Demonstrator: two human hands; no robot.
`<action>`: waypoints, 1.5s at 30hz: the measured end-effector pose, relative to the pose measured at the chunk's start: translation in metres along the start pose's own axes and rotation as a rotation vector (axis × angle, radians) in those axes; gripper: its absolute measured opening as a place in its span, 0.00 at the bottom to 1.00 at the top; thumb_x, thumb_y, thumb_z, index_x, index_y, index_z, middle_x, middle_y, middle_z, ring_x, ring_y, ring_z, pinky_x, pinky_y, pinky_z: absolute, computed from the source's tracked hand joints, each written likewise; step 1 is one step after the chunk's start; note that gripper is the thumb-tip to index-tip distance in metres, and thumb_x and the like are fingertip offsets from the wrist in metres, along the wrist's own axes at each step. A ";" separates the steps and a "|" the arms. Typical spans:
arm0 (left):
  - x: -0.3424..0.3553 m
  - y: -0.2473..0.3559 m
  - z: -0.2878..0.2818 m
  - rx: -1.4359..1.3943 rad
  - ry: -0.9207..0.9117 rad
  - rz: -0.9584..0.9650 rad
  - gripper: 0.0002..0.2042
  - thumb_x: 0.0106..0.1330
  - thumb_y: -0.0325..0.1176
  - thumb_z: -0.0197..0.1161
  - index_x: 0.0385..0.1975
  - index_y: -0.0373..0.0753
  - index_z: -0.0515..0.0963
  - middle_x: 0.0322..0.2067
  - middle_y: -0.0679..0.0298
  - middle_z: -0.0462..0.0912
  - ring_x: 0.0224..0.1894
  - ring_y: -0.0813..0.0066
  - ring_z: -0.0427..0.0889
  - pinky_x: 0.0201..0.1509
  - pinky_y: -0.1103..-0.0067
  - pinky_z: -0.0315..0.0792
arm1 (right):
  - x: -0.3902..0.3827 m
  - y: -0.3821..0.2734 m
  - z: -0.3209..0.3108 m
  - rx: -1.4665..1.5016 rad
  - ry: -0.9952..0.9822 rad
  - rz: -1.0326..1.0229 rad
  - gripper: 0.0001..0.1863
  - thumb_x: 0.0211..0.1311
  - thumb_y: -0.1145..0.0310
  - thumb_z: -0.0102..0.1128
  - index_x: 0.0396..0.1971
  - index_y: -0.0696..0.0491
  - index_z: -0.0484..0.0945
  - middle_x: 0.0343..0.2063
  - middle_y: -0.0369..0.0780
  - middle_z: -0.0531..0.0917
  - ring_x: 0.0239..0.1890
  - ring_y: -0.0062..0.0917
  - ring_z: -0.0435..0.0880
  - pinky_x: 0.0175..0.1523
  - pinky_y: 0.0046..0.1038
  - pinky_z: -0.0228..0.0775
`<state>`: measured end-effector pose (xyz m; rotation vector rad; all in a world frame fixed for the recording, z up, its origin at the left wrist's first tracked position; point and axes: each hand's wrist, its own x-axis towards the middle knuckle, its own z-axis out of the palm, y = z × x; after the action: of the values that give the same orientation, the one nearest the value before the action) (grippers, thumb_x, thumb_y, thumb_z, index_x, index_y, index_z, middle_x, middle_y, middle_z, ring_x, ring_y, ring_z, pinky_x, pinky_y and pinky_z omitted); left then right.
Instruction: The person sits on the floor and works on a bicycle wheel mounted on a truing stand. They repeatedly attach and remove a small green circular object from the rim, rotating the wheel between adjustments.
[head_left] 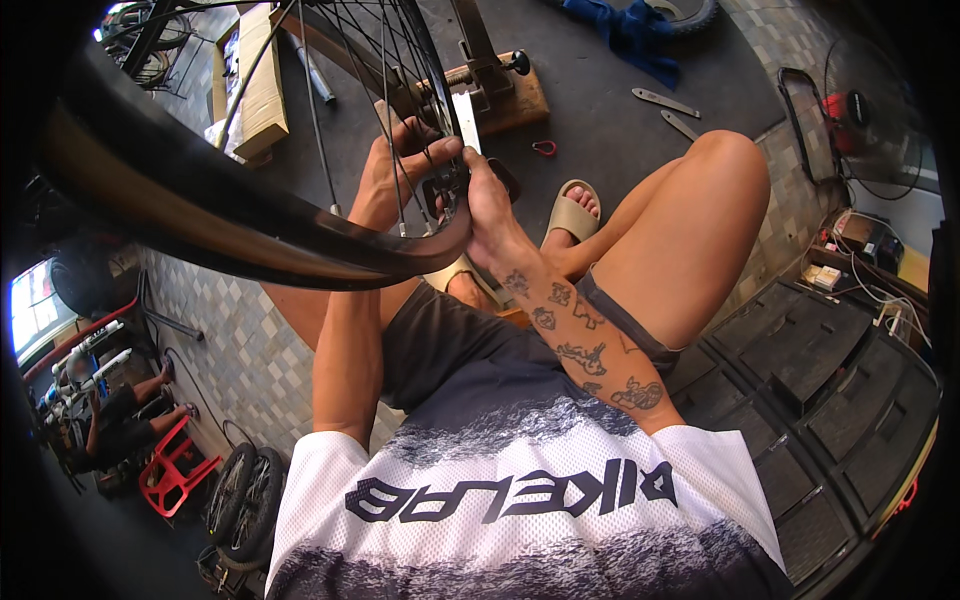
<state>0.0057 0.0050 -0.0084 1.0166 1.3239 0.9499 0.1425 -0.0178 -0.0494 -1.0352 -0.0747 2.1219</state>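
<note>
A black-rimmed bicycle wheel [300, 245] with thin spokes fills the upper left, upright at a metal stand on a wooden block [525, 103]. My left hand [390, 175] reaches among the spokes, its thumb and fingers closed at the near right part of the rim. Whatever its fingertips pinch is hidden. My right hand [488, 205] is closed against the outer side of the rim there, thumb up, its fingers mostly out of sight behind. The two thumbs almost meet. Small dark metal parts between the hands are too crowded to make out.
A small red ring-shaped tool [544, 148] and flat metal wrenches [665, 102] lie on the dark mat. A blue cloth [640, 40] rests beyond. An open cardboard box [258, 95] stands at left, black drawers [770, 345] at right. Another person [110, 425] is at far left by a red stool [178, 468].
</note>
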 end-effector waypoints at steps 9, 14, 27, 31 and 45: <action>0.002 -0.009 0.019 0.201 0.220 0.072 0.14 0.68 0.38 0.77 0.31 0.35 0.80 0.26 0.70 0.83 0.27 0.86 0.77 0.30 0.83 0.69 | 0.005 -0.014 -0.015 -0.391 -0.059 0.028 0.37 0.80 0.33 0.41 0.48 0.57 0.80 0.28 0.37 0.85 0.25 0.22 0.83 0.31 0.24 0.76; 0.007 -0.027 0.002 -0.132 0.065 0.120 0.13 0.70 0.39 0.76 0.39 0.36 0.83 0.33 0.71 0.86 0.34 0.86 0.79 0.36 0.82 0.73 | -0.013 -0.088 -0.034 -1.083 -0.044 -0.228 0.32 0.79 0.42 0.54 0.41 0.61 0.85 0.24 0.41 0.88 0.16 0.23 0.84 0.20 0.27 0.72; -0.008 -0.018 -0.003 0.083 0.101 0.270 0.13 0.70 0.35 0.68 0.45 0.29 0.85 0.31 0.52 0.86 0.33 0.72 0.82 0.43 0.70 0.77 | 0.018 -0.091 -0.031 -1.048 -0.305 -0.477 0.16 0.73 0.67 0.67 0.55 0.58 0.83 0.39 0.35 0.90 0.40 0.16 0.87 0.43 0.21 0.79; -0.001 -0.020 -0.008 -0.049 -0.028 0.276 0.16 0.72 0.38 0.69 0.45 0.28 0.86 0.32 0.57 0.88 0.35 0.76 0.83 0.44 0.72 0.78 | 0.019 -0.087 -0.032 -0.995 -0.293 -0.457 0.15 0.71 0.69 0.70 0.53 0.59 0.85 0.40 0.35 0.90 0.41 0.16 0.88 0.46 0.20 0.80; 0.019 -0.021 -0.009 -0.112 0.099 0.247 0.30 0.69 0.49 0.74 0.63 0.35 0.79 0.54 0.56 0.86 0.58 0.66 0.83 0.63 0.70 0.76 | 0.009 -0.089 0.001 -1.180 -0.198 -0.422 0.13 0.72 0.63 0.66 0.40 0.60 0.86 0.32 0.37 0.90 0.32 0.22 0.90 0.36 0.24 0.80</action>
<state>-0.0030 0.0178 -0.0337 1.0741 1.2292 1.2606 0.1927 0.0519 -0.0230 -1.2384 -1.6294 1.6821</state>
